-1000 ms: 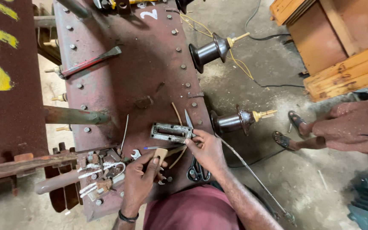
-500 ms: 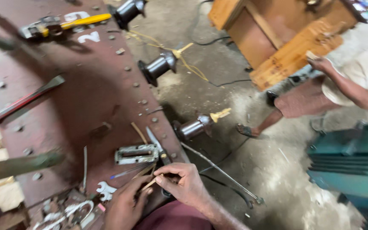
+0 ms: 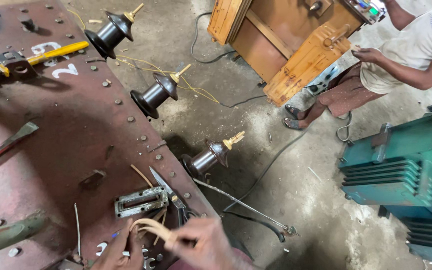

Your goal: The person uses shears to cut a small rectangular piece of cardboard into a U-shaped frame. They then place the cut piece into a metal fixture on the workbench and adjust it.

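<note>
Hands: right hand (image 3: 203, 243) and left hand (image 3: 118, 250) pinch tan strips (image 3: 151, 227).

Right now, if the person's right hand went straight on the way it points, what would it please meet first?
Probably the left hand: the right hand points left along the tan curved strips both hold. Depth is unclear.

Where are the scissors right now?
In the head view, the scissors lie on the red metal lid, just right of the grey rectangular frame, above the right hand.
</note>
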